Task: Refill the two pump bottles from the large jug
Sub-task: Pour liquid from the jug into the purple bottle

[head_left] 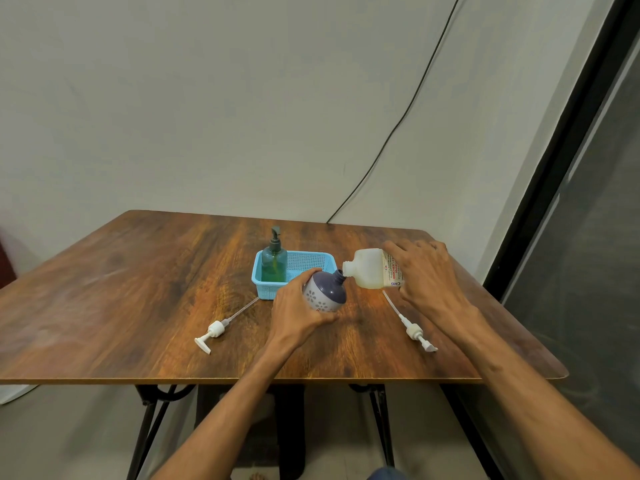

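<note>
Two hands are working on the wooden table (138,289), around its middle. The left hand (299,306) is gripping one round purple-and-white pump bottle (327,292), fingers curling around its body and tilting its open neck to the right. The right hand (424,275) is grasping the one large jug (369,270) from above, holding it tipped on its side with its mouth right against the round bottle's neck. Pale yellowish liquid is lying in the jug's lower part. Just behind the left hand, one blue basket (265,288) is sitting toward the far edge. A second pump bottle (274,261), green with a dark pump fitted, is standing upright in the basket's left end. Two loose white pump heads are lying toward the near edge. One pump head (214,330) is lying left of the left hand, its tube pointing at the basket. The other pump head (414,330) is lying beside the right forearm, its tube running under the right hand. One black cable (408,109) is hanging down the wall behind.
</note>
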A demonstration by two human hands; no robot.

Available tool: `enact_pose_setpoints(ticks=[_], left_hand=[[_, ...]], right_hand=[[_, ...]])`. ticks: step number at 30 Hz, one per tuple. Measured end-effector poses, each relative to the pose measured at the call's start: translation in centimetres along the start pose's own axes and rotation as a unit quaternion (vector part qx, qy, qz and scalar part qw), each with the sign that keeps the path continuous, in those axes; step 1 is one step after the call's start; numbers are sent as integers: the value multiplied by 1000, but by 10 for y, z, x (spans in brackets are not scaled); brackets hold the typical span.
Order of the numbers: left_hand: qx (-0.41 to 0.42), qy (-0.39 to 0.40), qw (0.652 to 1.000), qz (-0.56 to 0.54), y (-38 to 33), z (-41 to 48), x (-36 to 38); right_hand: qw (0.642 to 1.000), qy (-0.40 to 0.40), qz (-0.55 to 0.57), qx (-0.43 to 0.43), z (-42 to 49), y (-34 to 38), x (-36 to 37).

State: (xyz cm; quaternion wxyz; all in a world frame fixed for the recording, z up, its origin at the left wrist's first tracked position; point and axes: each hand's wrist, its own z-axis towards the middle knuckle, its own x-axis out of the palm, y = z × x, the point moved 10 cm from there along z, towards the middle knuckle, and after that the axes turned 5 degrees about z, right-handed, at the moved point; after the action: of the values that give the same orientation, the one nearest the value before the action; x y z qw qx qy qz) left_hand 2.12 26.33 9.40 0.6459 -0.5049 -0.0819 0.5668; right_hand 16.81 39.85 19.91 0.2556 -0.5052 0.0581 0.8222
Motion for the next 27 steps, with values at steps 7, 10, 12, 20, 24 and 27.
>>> enact_pose_setpoints(ticks=[7,10,12,20,24,27], left_hand=[[-1,-1,1000,0,-1,0,0],[1,-2,1000,0,-2,-1,-1],[-1,-2,1000,-2,-2,-1,-1],[-10,1,1000,0,1,-1,0],[-8,0,1000,0,-1,-2,0],[-5,-1,1000,4,-3,-1,-1]], right_hand=[[1000,6,4,2,0,1,0],[1000,10,5,4,0,1,0],[1000,10,6,4,0,1,0],[1000,13,7,6,-2,1,-1],[1000,14,8,7,-1,1,-2],[1000,7,3,3,-1,0,-3]])
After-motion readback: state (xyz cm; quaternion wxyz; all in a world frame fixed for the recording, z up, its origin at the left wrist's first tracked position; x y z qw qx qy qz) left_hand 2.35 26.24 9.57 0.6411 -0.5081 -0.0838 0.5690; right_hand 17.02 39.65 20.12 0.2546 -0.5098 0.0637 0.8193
